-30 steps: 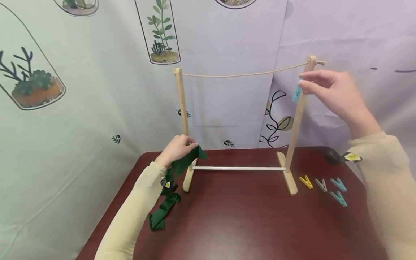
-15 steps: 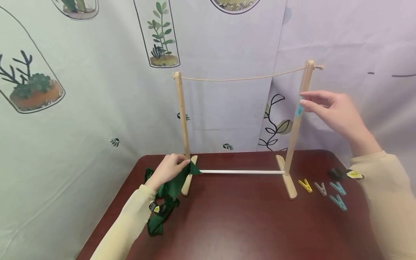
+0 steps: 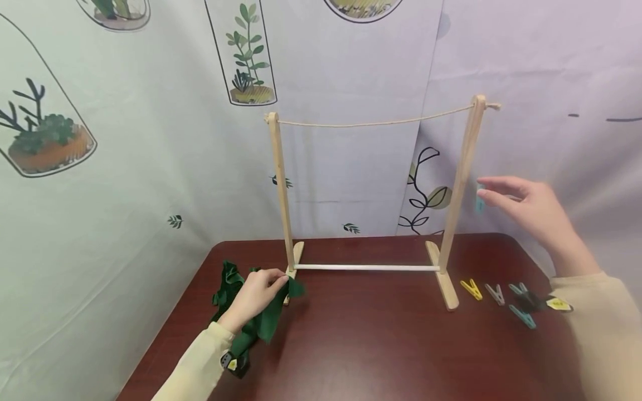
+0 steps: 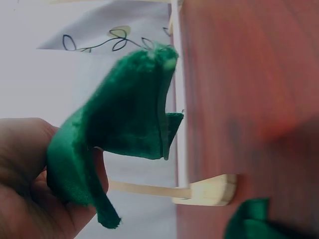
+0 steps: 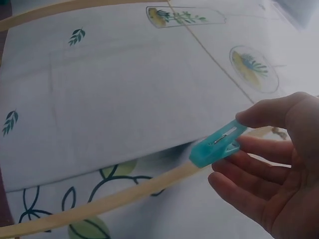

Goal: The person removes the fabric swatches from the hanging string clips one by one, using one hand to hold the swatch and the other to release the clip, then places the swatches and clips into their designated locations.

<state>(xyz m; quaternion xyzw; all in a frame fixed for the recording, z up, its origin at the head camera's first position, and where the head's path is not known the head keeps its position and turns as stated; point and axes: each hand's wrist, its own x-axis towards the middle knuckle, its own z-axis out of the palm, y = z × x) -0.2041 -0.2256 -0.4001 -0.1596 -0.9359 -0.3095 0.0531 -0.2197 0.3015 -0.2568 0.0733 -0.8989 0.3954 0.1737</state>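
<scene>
My left hand (image 3: 253, 298) pinches a dark green cloth (image 4: 127, 107) by its upper edge, just left of the drying rack's left foot; the cloth hangs down over the table. More crumpled green fabric (image 3: 229, 278) lies behind and beside this hand, partly hidden by it. Out to the right of the rack, my right hand (image 3: 534, 209) pinches a light blue clothespin (image 5: 217, 144) between thumb and fingers, up in the air. The rack has two wooden posts (image 3: 462, 178), a sagging cord (image 3: 371, 123) strung between their tops and a white rod (image 3: 366, 267) low down.
On the table (image 3: 381, 340), right of the rack, lie a yellow clothespin (image 3: 471, 289), a grey one and two blue ones, one partly covered by the black wrist camera (image 3: 531, 301). A plant-printed curtain (image 3: 150, 139) hangs behind the table.
My right hand has come down from beside the right post's top and out to the right, still holding the clothespin. Lower and further left, my left hand has carried the green cloth down.
</scene>
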